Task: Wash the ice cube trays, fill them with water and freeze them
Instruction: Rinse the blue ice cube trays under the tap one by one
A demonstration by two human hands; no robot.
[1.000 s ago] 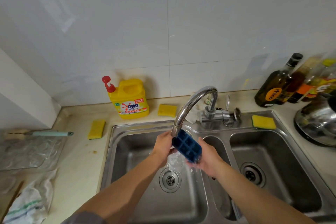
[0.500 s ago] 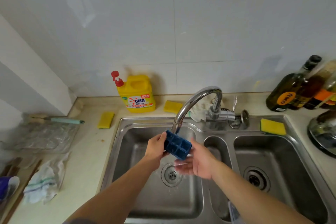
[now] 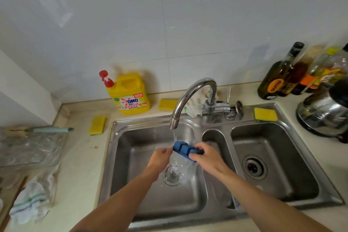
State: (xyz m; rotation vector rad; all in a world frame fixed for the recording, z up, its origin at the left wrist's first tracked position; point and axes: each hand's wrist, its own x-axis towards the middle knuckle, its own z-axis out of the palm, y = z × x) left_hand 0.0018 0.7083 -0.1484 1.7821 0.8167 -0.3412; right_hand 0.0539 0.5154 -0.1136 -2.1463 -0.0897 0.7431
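1 blue ice cube tray (image 3: 183, 149) sits bottom up in the stream at 6 o'clock of the faucet (image 3: 190, 96), over the left basin (image 3: 131, 158). The left hand (image 3: 160, 158) pinches its 9 o'clock end and the right hand (image 3: 207, 157) grasps its 3 o'clock end.

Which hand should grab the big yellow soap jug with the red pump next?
Probably the left hand. The yellow soap jug stands behind the left end of the steel sink, nearer that hand, and the right hand grips the blue plastic ice cube tray under the running metal tap.
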